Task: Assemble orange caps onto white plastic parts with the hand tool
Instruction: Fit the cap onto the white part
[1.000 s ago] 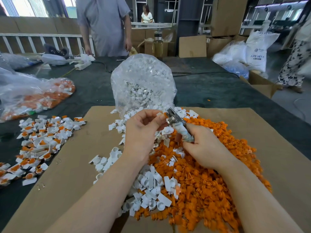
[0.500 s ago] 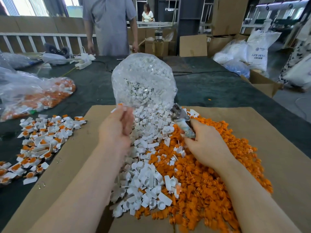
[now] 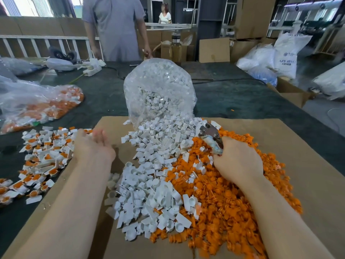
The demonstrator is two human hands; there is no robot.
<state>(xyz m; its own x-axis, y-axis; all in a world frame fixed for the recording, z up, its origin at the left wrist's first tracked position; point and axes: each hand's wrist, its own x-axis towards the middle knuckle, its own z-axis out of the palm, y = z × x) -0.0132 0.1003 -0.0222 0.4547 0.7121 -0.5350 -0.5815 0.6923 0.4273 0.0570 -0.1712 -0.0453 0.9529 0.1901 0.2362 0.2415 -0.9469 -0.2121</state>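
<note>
On a sheet of cardboard [image 3: 280, 139] laid over a dark table [image 3: 233, 98], a heap of white parts [image 3: 155, 165] meets a heap of orange caps [image 3: 233, 202], the white pile to the left and the orange one spreading right and toward the viewer. A clear bag [image 3: 158, 85] of more white parts lies at the far edge of the cardboard, its mouth spilling into the white heap. The right hand [image 3: 239, 161] rests on the orange caps with its fingers wrapped around the handle of the hand tool [image 3: 211, 135], whose metal head points away over the seam between the two piles. The left hand [image 3: 93, 144] is out over the left edge of the cardboard, near a spread of finished pieces [image 3: 41, 152], white with orange set in them, that lies on the table. Its fingers are loosely extended and blurred, so whether anything sits between the fingertips cannot be told, though it appears to grip nothing. Farther left a second clear bag [image 3: 37, 107] holds more orange and white pieces. At the far side of the table a person in a grey shirt [image 3: 115, 28] stands, near a white power strip [image 3: 92, 69]. Cardboard boxes [image 3: 214, 49] and white sacks [image 3: 285, 51] are stacked beyond the table.
</note>
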